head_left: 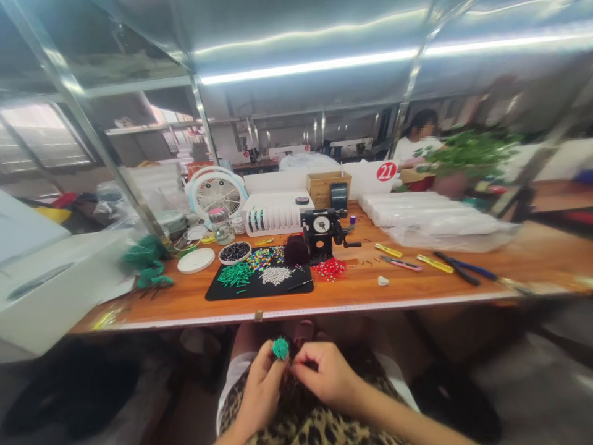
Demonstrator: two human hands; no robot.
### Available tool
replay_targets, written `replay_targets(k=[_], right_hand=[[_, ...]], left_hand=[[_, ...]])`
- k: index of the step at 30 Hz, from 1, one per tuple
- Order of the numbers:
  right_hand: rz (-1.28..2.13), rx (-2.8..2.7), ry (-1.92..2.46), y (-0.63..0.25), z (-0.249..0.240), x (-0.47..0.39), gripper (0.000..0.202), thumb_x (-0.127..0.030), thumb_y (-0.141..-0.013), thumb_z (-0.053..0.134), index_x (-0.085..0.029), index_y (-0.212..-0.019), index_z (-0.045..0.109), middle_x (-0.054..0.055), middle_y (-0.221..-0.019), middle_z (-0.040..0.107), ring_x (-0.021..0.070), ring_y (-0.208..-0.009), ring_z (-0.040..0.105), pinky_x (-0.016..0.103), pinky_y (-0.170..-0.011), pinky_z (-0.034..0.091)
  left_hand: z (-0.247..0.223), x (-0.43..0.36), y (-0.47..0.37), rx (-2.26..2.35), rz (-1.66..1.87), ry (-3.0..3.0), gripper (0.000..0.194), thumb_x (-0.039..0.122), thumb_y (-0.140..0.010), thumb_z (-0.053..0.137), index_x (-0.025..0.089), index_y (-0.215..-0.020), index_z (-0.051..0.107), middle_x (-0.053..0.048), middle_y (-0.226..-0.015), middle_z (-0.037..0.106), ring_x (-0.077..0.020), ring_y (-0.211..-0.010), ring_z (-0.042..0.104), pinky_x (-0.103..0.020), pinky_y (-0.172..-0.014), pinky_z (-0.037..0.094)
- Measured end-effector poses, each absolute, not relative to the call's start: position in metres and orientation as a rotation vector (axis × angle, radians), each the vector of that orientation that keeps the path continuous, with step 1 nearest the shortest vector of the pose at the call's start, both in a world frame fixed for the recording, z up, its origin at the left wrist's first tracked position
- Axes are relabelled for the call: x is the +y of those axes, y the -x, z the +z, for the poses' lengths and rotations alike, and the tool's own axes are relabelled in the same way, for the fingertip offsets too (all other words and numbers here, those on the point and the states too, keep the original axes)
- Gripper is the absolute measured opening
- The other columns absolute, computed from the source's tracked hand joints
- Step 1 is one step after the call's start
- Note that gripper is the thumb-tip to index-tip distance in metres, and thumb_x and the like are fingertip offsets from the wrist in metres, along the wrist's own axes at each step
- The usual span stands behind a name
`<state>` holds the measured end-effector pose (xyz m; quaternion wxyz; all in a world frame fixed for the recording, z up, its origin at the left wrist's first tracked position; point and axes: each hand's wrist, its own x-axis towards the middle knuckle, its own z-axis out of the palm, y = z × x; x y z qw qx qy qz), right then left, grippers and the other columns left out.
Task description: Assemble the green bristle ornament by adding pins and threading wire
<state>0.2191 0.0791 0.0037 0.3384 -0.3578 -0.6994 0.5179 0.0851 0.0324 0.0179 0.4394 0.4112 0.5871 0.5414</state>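
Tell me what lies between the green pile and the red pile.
Between the green pile and the red pile, the head view shows a whitish pile and a thin dark tool on the black mat.

In front of you runs a wooden bench (pixel 231 308) under a metal-framed canopy, lit by a long, bright tube light (pixel 310 68). To your left is a pale window (pixel 44 136); past the white partition (pixel 273 184) stand more workstations (pixel 319 145).
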Motion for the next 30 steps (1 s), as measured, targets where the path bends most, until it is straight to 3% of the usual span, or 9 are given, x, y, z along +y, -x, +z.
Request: replay_targets(k=[6, 10, 12, 16, 24, 30], right_hand=[[1.431, -1.849, 0.821, -0.225, 0.003, 0.076, 0.01, -0.013, -0.066, 0.055, -0.014, -0.056, 0.054, -0.003, -0.053, 0.053, 0.0086, -0.054, 0.045, 0.019, -0.051, 0.032], [1.541, -1.552, 0.879, -0.226, 0.013, 0.08, 0.019, -0.025, -0.073, 0.057, -0.015, -0.057, 0.053, -0.003, -0.049, 0.052, 0.0085, -0.048, 0.046, 0.02, -0.049, 0.035], [1.57, -1.431, 0.882, -0.224, 0.019, 0.082, 0.024, -0.033, -0.077, 0.057, -0.014, -0.062, 0.056, 0.0, -0.053, 0.057, 0.0099, -0.05, 0.051, 0.021, -0.052, 0.039], [1.758, -1.354, 0.763, -0.221, 0.025, 0.084, 0.03, -0.044, -0.076, 0.06, -0.014, -0.072, 0.058, 0.001, -0.052, 0.061, 0.0142, -0.046, 0.057, 0.025, -0.05, 0.045], [1.535, -1.51, 0.973, -0.222, 0.025, 0.087, 0.02, -0.03, -0.073, 0.061, -0.012, -0.067, 0.066, 0.003, -0.06, 0.063, 0.0122, -0.057, 0.055, 0.022, -0.057, 0.042], [1.575, -1.466, 0.96, -0.223, 0.025, 0.085, 0.023, -0.033, -0.074, 0.059, -0.013, -0.064, 0.059, 0.0, -0.055, 0.056, 0.0096, -0.051, 0.047, 0.021, -0.052, 0.037]], left_hand=[[0.014, 0.047, -0.071, 1.487, 1.579, -0.83, 0.038, 0.051, -0.07, 0.066, 0.019, -0.065, 0.047, 0.005, -0.054, 0.046, -0.0101, -0.051, 0.042, -0.02, -0.051, 0.036], [0.02, 0.05, -0.07, 1.348, 1.366, -0.752, 0.037, 0.049, -0.068, 0.069, 0.015, -0.079, 0.057, 0.002, -0.056, 0.052, -0.0082, -0.048, 0.041, -0.018, -0.045, 0.029], [0.026, 0.046, -0.077, 1.241, 1.195, -0.787, 0.038, 0.05, -0.068, 0.069, 0.014, -0.075, 0.057, 0.002, -0.054, 0.051, -0.007, -0.045, 0.039, -0.018, -0.043, 0.025], [0.035, 0.039, -0.088, 1.187, 1.031, -0.967, 0.041, 0.052, -0.071, 0.067, 0.016, -0.065, 0.048, 0.002, -0.054, 0.05, -0.008, -0.047, 0.041, -0.02, -0.046, 0.031], [0.012, 0.037, -0.08, 1.142, 1.04, -0.984, 0.041, 0.055, -0.071, 0.066, 0.018, -0.077, 0.047, 0.006, -0.059, 0.043, -0.0077, -0.051, 0.038, -0.019, -0.046, 0.03], [0.018, 0.035, -0.084, 1.086, 1.168, -0.935, 0.038, 0.05, -0.075, 0.064, 0.018, -0.067, 0.045, 0.004, -0.057, 0.046, -0.0085, -0.049, 0.042, -0.021, -0.046, 0.035]])
